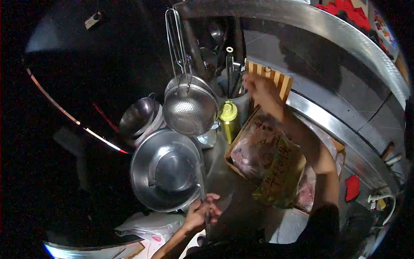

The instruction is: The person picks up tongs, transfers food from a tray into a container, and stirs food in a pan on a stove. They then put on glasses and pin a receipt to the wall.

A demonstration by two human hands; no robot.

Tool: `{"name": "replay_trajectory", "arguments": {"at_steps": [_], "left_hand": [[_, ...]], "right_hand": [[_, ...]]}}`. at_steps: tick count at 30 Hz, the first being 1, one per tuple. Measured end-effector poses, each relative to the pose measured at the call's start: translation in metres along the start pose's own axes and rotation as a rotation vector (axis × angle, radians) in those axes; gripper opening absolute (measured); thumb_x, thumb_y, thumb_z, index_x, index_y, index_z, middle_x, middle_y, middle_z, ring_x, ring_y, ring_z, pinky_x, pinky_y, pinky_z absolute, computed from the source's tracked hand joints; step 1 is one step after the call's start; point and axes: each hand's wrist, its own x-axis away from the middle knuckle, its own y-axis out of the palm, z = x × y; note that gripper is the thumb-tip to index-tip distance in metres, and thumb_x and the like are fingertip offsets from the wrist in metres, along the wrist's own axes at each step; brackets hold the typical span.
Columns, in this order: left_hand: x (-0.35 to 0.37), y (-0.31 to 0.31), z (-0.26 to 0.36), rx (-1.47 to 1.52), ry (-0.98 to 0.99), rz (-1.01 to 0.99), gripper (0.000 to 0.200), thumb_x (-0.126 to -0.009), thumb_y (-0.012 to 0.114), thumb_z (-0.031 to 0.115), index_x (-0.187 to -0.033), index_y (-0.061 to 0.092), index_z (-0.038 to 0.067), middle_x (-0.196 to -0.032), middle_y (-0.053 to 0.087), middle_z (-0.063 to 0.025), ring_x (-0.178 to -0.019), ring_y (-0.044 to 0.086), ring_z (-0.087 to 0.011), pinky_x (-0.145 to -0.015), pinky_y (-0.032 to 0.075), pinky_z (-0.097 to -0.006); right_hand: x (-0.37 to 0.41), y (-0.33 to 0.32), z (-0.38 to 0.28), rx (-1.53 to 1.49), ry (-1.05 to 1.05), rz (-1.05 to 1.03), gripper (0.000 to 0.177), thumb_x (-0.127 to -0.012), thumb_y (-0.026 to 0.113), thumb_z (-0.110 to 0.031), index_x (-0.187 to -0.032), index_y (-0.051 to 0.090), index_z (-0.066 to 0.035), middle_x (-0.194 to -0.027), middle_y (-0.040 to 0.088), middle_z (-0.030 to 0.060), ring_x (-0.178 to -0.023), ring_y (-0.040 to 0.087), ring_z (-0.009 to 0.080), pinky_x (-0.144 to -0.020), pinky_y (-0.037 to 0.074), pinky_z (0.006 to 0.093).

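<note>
My left hand (203, 211) is at the lower middle, its fingers curled round a long, thin metal utensil (201, 183) that runs up along the side of a wide steel bowl (144, 172). Up at a metal utensil container (223, 88), my right hand (261, 88) has its fingers drawn together beside the upright handles; I cannot tell what they grip. Dark tongs with a ring end (229, 62) stand in that container. Just in front of it is a squeeze bottle with a yellow top (228, 113). A striped wooden board (282, 84) leans behind my right hand.
A perforated steel strainer (189, 110) with a long wire handle rises behind the bowl. Smaller bowls (138, 115) are stacked to its left. Below my right forearm, a cardboard box (235, 168) holds filled plastic bags (280, 172), one with handwriting. A white plastic bag (151, 226) lies near front left.
</note>
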Motion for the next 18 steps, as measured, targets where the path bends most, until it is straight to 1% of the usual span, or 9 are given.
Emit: {"name": "replay_trajectory", "arguments": {"at_steps": [1,2,4,7,9,11,12,16,18], "left_hand": [[0.008,-0.012,-0.005,-0.12,0.047,0.085,0.026,-0.095,0.044,0.024,-0.109,0.049,0.002,-0.065,0.05,-0.0035,-0.049,0.048,-0.0109,-0.042,0.036,-0.0239],[0.013,-0.016,-0.01,-0.119,0.048,0.088,0.026,-0.095,0.044,0.024,-0.109,0.049,0.002,-0.065,0.05,-0.0035,-0.049,0.048,-0.0109,-0.042,0.036,-0.0239],[0.018,-0.023,-0.016,0.037,0.075,0.21,0.021,-0.094,0.047,0.023,-0.104,0.052,0.005,-0.053,0.036,0.0036,-0.041,0.031,-0.005,-0.038,0.019,-0.0225],[0.031,-0.026,-0.013,-0.065,0.09,0.318,0.018,-0.093,0.051,0.021,-0.102,0.053,0.006,-0.048,0.034,0.005,-0.037,0.03,-0.0051,-0.036,0.02,-0.0226],[0.033,-0.029,-0.018,-0.013,0.09,0.305,0.018,-0.091,0.053,0.014,-0.106,0.053,0.005,-0.047,0.033,0.0051,-0.035,0.028,-0.0053,-0.034,0.019,-0.0231],[0.036,-0.023,-0.014,-0.051,0.109,0.273,0.023,-0.088,0.053,0.007,-0.111,0.053,0.005,-0.047,0.034,0.0048,-0.035,0.028,-0.0055,-0.034,0.021,-0.0233],[0.037,-0.021,-0.01,-0.035,0.064,0.301,0.033,-0.085,0.053,0.001,-0.118,0.051,0.003,-0.047,0.034,0.0047,-0.035,0.03,-0.0058,-0.034,0.022,-0.0233],[0.031,-0.026,-0.013,-0.037,0.08,0.276,0.031,-0.084,0.056,0.002,-0.115,0.055,0.0,-0.047,0.038,0.004,-0.036,0.032,-0.0061,-0.035,0.024,-0.0232],[0.026,-0.026,-0.015,-0.058,0.203,0.316,0.026,-0.084,0.058,0.004,-0.109,0.059,-0.002,-0.048,0.042,0.0032,-0.036,0.035,-0.0065,-0.036,0.026,-0.0229]], "right_hand": [[-0.02,0.015,0.025,0.024,0.016,0.016,0.029,-0.079,0.064,-0.015,-0.106,0.054,-0.007,-0.098,0.061,0.0134,-0.088,0.06,0.0289,-0.074,0.047,0.0376],[-0.03,0.026,0.046,0.056,0.032,0.028,0.034,-0.076,0.066,-0.013,-0.106,0.051,-0.008,-0.1,0.059,0.014,-0.091,0.058,0.0334,-0.075,0.047,0.0425],[-0.033,0.033,0.045,0.079,0.002,-0.02,0.034,-0.075,0.068,-0.015,-0.104,0.05,-0.009,-0.1,0.059,0.0144,-0.091,0.058,0.0345,-0.074,0.046,0.0435],[-0.033,0.045,0.038,0.158,-0.005,-0.072,0.036,-0.071,0.071,-0.019,-0.098,0.048,-0.009,-0.094,0.06,0.0165,-0.088,0.058,0.0372,-0.073,0.045,0.0459],[-0.034,0.05,0.042,0.015,0.085,-0.247,0.038,-0.07,0.071,-0.021,-0.099,0.048,-0.011,-0.085,0.061,0.0174,-0.084,0.059,0.0382,-0.071,0.045,0.0464],[-0.047,0.052,0.052,-0.023,0.054,-0.241,0.04,-0.071,0.07,-0.022,-0.102,0.047,-0.01,-0.079,0.061,0.0185,-0.079,0.06,0.0389,-0.069,0.045,0.0476],[-0.057,0.042,0.04,0.017,0.037,-0.145,0.041,-0.072,0.07,-0.023,-0.103,0.047,-0.01,-0.08,0.061,0.0191,-0.078,0.06,0.0385,-0.069,0.046,0.0467],[-0.076,-0.027,-0.04,-0.134,0.067,0.102,0.046,-0.075,0.069,-0.03,-0.106,0.046,-0.005,-0.08,0.061,0.0205,-0.074,0.061,0.0358,-0.07,0.048,0.0421],[-0.072,-0.048,-0.064,0.1,-0.03,0.347,0.047,-0.076,0.07,-0.03,-0.105,0.045,-0.002,-0.079,0.062,0.0165,-0.071,0.062,0.0276,-0.068,0.049,0.0364]]}}
